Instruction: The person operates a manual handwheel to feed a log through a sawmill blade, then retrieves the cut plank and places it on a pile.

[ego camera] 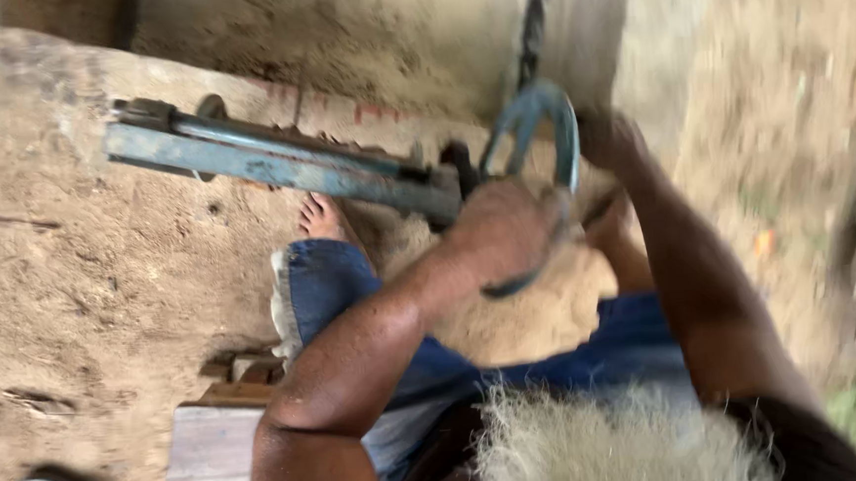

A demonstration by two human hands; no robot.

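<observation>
Here, the curved blue metal handle (pixel 540 125) at the end of a long blue steel bar (pixel 275 166) over sandy ground (pixel 75 292) is gripped by the closed left hand (pixel 507 231), while the blurred right hand (pixel 608 138) is clasped at its upper curve.

Both arms are bare to above the elbow. The legs wear rolled-up blue denim trousers (pixel 336 281) with a pale frayed cuff; one bare foot (pixel 321 217) shows, though blurred.

Metal bar (pixel 275 161) lies left of loop (pixel 540 125), foot (pixel 320 217) below bar.
</observation>
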